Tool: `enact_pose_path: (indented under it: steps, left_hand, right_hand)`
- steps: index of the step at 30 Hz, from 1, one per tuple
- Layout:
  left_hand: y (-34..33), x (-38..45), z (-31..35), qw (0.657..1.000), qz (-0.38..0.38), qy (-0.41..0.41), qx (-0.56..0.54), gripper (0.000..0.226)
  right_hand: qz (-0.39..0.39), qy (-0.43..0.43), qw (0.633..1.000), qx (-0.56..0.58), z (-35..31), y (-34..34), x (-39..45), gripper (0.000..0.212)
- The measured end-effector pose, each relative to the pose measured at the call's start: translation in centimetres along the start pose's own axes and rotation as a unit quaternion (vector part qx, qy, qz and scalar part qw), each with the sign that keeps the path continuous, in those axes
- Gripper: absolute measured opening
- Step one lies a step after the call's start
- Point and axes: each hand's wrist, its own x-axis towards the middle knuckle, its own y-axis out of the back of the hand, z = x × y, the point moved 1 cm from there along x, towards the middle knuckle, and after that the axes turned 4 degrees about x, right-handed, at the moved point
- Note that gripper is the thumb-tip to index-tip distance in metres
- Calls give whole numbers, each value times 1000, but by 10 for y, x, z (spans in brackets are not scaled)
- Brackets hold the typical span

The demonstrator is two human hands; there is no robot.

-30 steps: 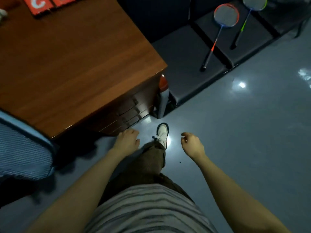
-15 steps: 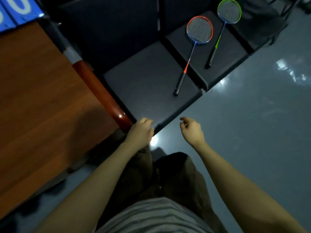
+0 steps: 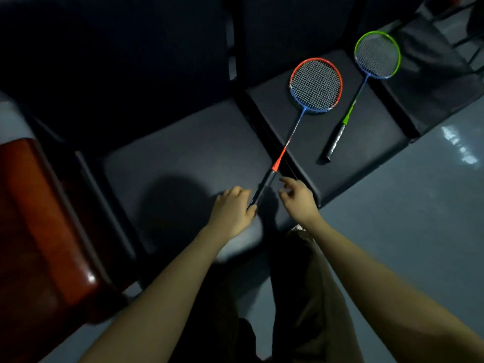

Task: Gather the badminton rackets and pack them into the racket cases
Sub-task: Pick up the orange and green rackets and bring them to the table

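A racket with a red and blue frame point(image 3: 315, 85) lies flat across two dark seat cushions, its black handle point(image 3: 264, 184) pointing toward me. My left hand point(image 3: 231, 212) touches the butt of that handle with curled fingers; I cannot make out whether they close around it. My right hand point(image 3: 298, 199) hovers just right of the handle, fingers apart and holding nothing. A second racket with a green frame point(image 3: 377, 55) lies on the farther seat point(image 3: 366, 142), its handle apart from both hands.
Dark padded seats point(image 3: 183, 158) stand in a row with dark backrests behind them. A glossy red-brown wooden edge point(image 3: 39, 218) stands at the left. Shiny grey floor point(image 3: 406, 218) spreads to the right. My legs stand below the seat's front edge.
The view has swung from the wooden desk to the seats. Both hands have moved forward to the handle of the red and blue racket, which has stayed in place.
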Motion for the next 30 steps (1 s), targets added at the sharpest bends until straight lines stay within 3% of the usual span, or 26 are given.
enact_pose_path:
  steps: [6, 10, 13, 16, 21, 26, 30]
  left_hand:
    - [-73, 116, -1, 999, -30, 30, 8, 49]
    - [-114, 154, -7, 997, -53, 47, -13, 67]
    - [-128, 163, -5, 995, -49, 44, -75, 76]
    - [-127, 163, 1, 987, -13, 51, -150, 71]
    - [-96, 162, 32, 982, 53, 38, -176, 64]
    - [-80, 184, 75, 975, 109, 10, -195, 61]
    - [-72, 220, 106, 973, 147, -1, -179, 57]
  right_hand:
    - [-1, 10, 998, 61, 49, -14, 129, 44]
    - [-3, 1, 996, 89, 72, -30, 168, 64]
    - [-6, 17, 989, 147, 75, -37, 181, 66]
    - [12, -4, 964, 266, 66, -34, 183, 60]
    - [51, 6, 914, 402, 63, 6, 179, 59]
    - [49, 47, 905, 421, 70, 69, 186, 50]
    - [153, 14, 926, 344, 110, 116, 213, 39]
